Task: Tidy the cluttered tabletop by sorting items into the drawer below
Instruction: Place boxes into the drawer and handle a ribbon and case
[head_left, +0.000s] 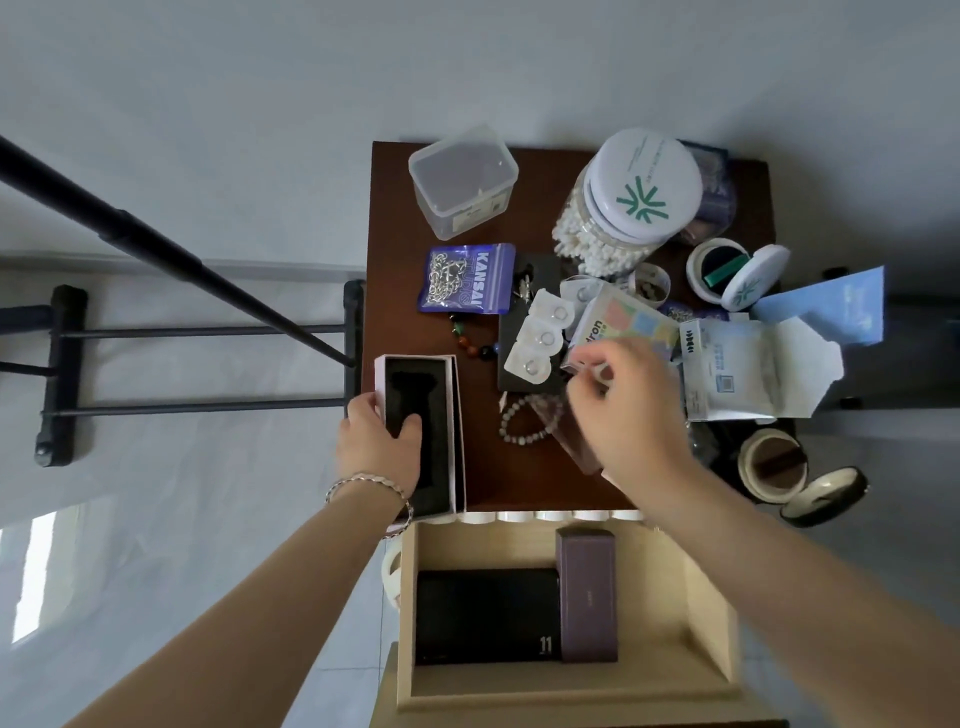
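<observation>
Left hand (379, 441) grips an open pink foam-lined cardboard box (415, 384) on the brown tabletop (519, 473). Right hand (623, 415) curls, blurred; its hold is unclear.

A: Surface?
B: Dark brown wooden tabletop (524, 478), squarish, crowded.
A: Far edge?
B: Clear plastic lidded tub (462, 179) at the left corner. Clear jar of cotton swabs with a white lid (623, 208) to its right.
A: Middle?
B: Purple zip bag holding silver chain (467, 280) nearer than the tub, string of coloured beads (475, 345) just beneath it, dark grey flat card (511, 374) beside both.
A: Near side?
B: Pale pink open box with black foam lining (441, 410) along the left edge, pale bead bracelet (527, 421) right of it, white paper carton (727, 374) far right
</observation>
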